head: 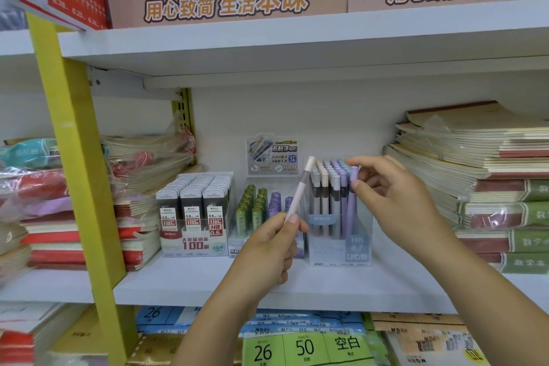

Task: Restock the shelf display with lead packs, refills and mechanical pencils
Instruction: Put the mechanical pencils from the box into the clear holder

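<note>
White shop shelving fills the view, and the middle shelf (193, 284) carries three display boxes standing side by side near its front edge, flanked by stacks of soft-covered notebooks (481, 169) toward both ends. Nearest the left end, the lead pack box (193, 242) looks full, holding three tight rows of flat dark cases with pale caps. Just beside it, the refill box (236, 242) holds round green and purple tubes under a clear printed header card. Its purple side seems to have gaps, though the person's arm hides part of it. Furthest right of the three stands the frosted plastic pencil box (338, 249), packed with slim upright pencils in grey, beige, pale blue and lilac, smooth and matte with rounded caps. The left grip (267, 249) is closed around the lower end of a pale pink mechanical pencil (300, 187), holding it tilted in the air in front of the boxes with its cap leaning toward the pencil box. The right grip (392, 196) pinches the top of a lilac pencil (351, 211) between thumb and fingers; that pencil stands at the pencil box's front right corner. Judging from this, the leads and most pencils are already in place, the pink pencil has yet to go in, and the refills may need topping up.
</note>
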